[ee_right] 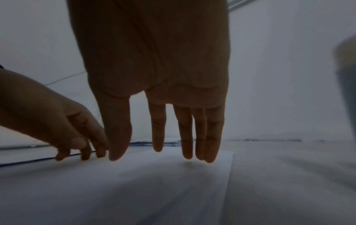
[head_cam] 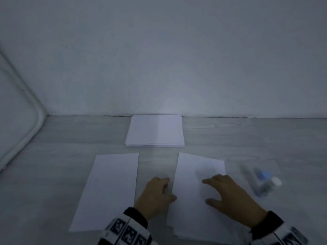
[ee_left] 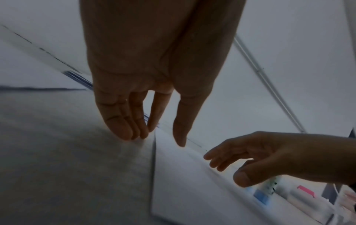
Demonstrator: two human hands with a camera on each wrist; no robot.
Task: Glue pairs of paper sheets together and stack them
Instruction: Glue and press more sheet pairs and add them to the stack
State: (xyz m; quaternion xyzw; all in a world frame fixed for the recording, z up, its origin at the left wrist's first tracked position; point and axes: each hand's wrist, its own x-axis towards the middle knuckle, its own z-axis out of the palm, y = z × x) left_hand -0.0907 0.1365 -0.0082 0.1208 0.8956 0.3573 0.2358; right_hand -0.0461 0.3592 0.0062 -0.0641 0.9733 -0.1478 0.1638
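Observation:
Two white sheets lie side by side on the grey table. The left sheet (head_cam: 106, 190) lies alone and untouched. My left hand (head_cam: 155, 191) is at the left edge of the right sheet (head_cam: 191, 170). Its fingers (ee_left: 125, 130) point down at the table beside that edge, and its thumb (ee_left: 180, 137) is over the paper. My right hand (head_cam: 230, 197) is spread above the same sheet with straight fingers (ee_right: 192, 137) close to the paper and holding nothing. A second paper edge shows under the right sheet's near corner. A paper stack (head_cam: 154, 130) sits by the back wall.
A blurred glue bottle (head_cam: 265, 183) with a blue label and white cap lies on the table right of the right sheet. A white wall (head_cam: 159, 59) closes the back, and a side panel (head_cam: 17, 121) closes the left.

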